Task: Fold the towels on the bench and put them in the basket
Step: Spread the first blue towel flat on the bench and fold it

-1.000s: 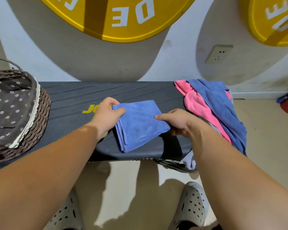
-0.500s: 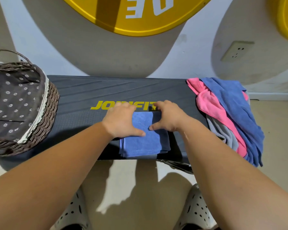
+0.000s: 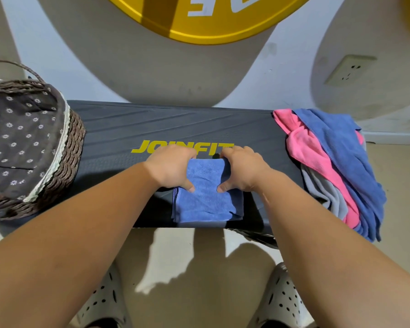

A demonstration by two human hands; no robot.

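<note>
Clamping onto the folded blue towel (image 3: 206, 202), both hands are working mid-surface (image 3: 175, 124), just below the yellow lettering. The left grip (image 3: 171, 169) is curling its fingers round the far left corner, thumb pressing on top. The right grip (image 3: 244, 171) is mirroring it on the far right corner, so both are closed on cloth, not lying flat.

Here's where it's looking risky. The towel's near edge is sitting right at the front lip of the surface, and the layers are showing staggered along the right side. If the lift is coming from the far corners alone, I'm expecting the lower layers to sag open and the fold to spill apart on the way to the basket (image 3: 74, 138), which is standing well apart at the left end. A drag instead of a lift is likely snagging on the grippy top. Over on the right, the unfolded pile is hanging off the end, with a pink towel (image 3: 310, 150), a loose blue towel (image 3: 348, 147) and a grey towel (image 3: 322, 190). A careless tug is liable to send it sliding to the floor.

Texture-wise, the towel is reading as soft, short-napped and limp, now a small thick rectangle. The surface is looking dark, matte and grooved. The basket is showing brown twisted weave, round-walled, lined with dotted fabric (image 3: 21, 138) edged in pale trim.
</note>
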